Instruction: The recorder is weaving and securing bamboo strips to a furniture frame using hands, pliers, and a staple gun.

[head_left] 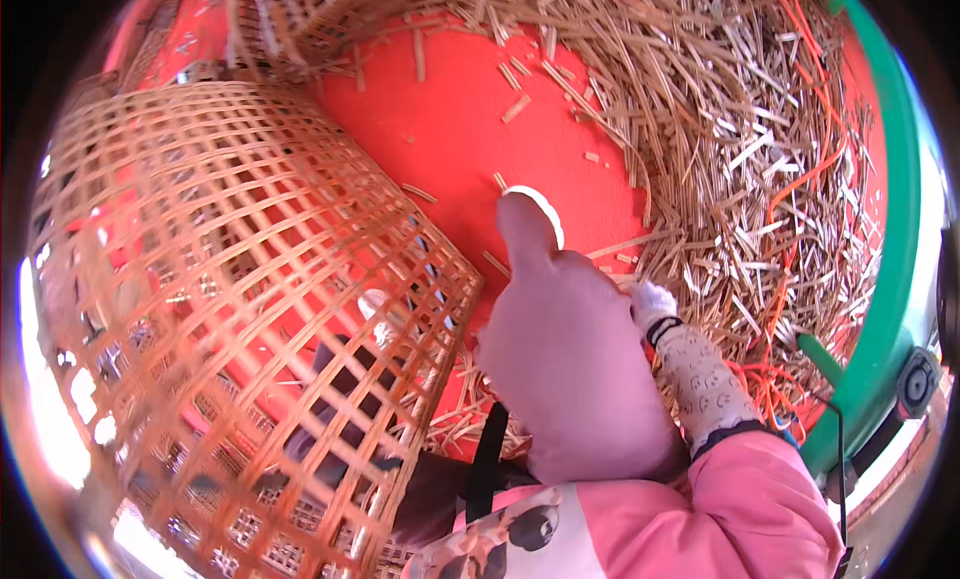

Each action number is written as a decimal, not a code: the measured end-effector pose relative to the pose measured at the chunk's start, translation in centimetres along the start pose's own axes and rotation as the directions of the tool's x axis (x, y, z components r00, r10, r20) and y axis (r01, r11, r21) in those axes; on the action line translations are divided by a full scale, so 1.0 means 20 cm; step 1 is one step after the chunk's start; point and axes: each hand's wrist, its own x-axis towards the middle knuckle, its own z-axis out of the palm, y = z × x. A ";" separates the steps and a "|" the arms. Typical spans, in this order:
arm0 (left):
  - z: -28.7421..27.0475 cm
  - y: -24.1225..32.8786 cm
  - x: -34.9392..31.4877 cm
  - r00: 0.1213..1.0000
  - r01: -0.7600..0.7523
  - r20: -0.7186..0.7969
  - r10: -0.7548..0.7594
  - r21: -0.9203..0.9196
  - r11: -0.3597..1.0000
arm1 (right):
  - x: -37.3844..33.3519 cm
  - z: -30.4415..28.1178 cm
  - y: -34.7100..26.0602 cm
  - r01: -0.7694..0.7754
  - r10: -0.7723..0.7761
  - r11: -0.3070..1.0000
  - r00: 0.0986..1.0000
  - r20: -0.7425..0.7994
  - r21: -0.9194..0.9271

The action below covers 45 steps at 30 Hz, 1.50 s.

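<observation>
A large open-weave bamboo basket [250,209] fills the left side, its curved lattice tilted across my lap. My right hand [652,302], in a white glove, reaches forward beside my bent knee in mauve trousers [580,369]. Its fingers look curled in, close to the loose bamboo strips [720,269]; whatever they hold, if anything, is too small to make out. A patterned sleeve cover [708,374] and pink sleeve lead back from it. Nowhere can I make out my left hand; the lattice covers much of that side.
Bamboo strips lie heaped along the far and right sides of the red floor [480,119], with short scraps scattered on it. Orange cord [830,144] runs over the heap. A green curved frame [900,219] bounds the right. More woven latticework [290,29] stands at the far left.
</observation>
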 end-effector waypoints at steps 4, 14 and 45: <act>-0.09 0.05 -0.07 0.990 -0.136 -0.036 0.133 -0.086 0.987 | 0.03 0.41 0.55 0.119 -0.092 0.945 0.990 -0.103 0.304; -0.25 -0.03 -0.29 0.838 -0.541 -0.134 0.528 -0.083 0.837 | -0.55 -0.85 -0.13 0.450 0.091 -0.192 0.893 -0.441 0.872; -0.13 -0.14 -0.37 0.792 -0.509 -0.376 0.481 0.028 0.860 | -2.38 -1.87 -1.54 0.411 -0.680 0.530 0.728 -0.083 -0.742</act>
